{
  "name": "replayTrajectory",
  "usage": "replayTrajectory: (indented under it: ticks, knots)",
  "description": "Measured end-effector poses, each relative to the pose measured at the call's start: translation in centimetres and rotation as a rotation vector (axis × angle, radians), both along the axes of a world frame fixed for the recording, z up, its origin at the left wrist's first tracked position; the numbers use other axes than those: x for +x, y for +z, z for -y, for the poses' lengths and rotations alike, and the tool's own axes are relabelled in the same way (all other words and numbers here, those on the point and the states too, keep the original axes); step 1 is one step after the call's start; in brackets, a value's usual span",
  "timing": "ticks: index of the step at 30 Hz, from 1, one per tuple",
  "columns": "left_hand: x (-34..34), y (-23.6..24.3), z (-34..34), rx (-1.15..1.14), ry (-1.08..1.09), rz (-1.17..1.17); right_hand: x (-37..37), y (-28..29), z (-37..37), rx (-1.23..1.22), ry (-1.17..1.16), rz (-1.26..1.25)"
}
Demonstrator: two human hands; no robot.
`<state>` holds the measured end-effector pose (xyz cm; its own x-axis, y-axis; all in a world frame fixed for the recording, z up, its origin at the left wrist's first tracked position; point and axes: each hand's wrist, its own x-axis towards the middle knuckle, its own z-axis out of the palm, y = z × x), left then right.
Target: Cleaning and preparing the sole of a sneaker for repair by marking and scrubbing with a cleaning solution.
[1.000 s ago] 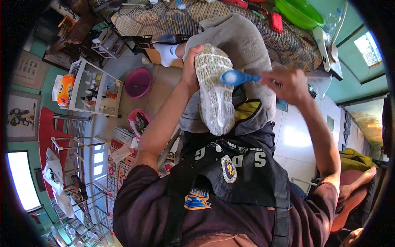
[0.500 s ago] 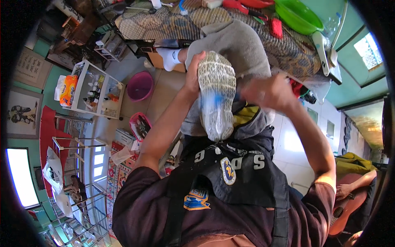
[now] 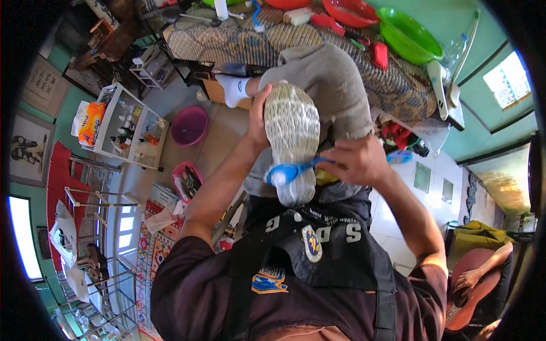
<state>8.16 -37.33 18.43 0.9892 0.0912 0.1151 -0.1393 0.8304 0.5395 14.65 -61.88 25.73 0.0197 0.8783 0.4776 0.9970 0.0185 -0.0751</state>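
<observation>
A shoe (image 3: 293,122) is held sole-up over my lap, its pale ridged tread wet with whitish suds. My left hand (image 3: 259,116) is closed around the shoe's left edge near the far end. In my right hand (image 3: 361,162) is a blue brush (image 3: 290,172), gripped by its handle. The brush head lies across the lower part of the sole, with white foam on it; its bristles are hard to make out. Behind the shoe, grey fabric (image 3: 335,85) covers my bent leg, and a black apron (image 3: 318,233) hangs over my front.
Ahead is a patterned covered surface (image 3: 227,40) bearing a green basin (image 3: 406,37), a red basin (image 3: 352,12) and a red brush (image 3: 380,55). Leftward stand a purple basin (image 3: 190,126) and a white shelf cart (image 3: 131,125). At lower right, another person's hand rests on a guitar (image 3: 475,284).
My right hand has moved down and nearer the shoe, out of its blur; the brush is now clearly visible on the sole. The shoe sits slightly lower and further left in view.
</observation>
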Motion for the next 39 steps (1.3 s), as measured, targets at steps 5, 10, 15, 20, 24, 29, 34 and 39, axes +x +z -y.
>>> replayTrajectory:
  ticks: [5,10,15,20,24,29,34,39]
  knots:
    - [-0.3,-0.6,0.2,0.156,0.221,0.026,-0.3,1.3,-0.6,0.181,-0.568,-0.197]
    - [-0.1,-0.8,0.4,0.073,0.24,-0.063,-0.6,1.1,1.0,0.005,-0.471,-0.191]
    - [-0.4,0.4,-0.5,0.25,-0.046,0.012,0.3,0.4,2.8,-0.194,-0.108,-0.295]
    - [-0.9,0.1,-0.3,0.147,-0.148,0.119,-0.2,-1.3,3.2,0.026,-0.352,-0.242]
    - [-1.1,0.0,-0.4,0.314,0.259,-0.075,-1.9,-3.6,3.1,0.117,-0.595,-0.392]
    - [-1.6,1.4,-2.2,0.294,0.541,0.144,-4.7,-6.5,3.0,0.263,-0.491,-0.596]
    - [-1.8,1.5,-1.6,0.648,0.958,0.275,-5.8,-6.9,2.7,0.136,-0.51,-0.676]
    - [-1.9,1.3,-1.2,0.772,0.989,0.256,-4.8,-5.8,1.4,0.24,-0.586,-0.656]
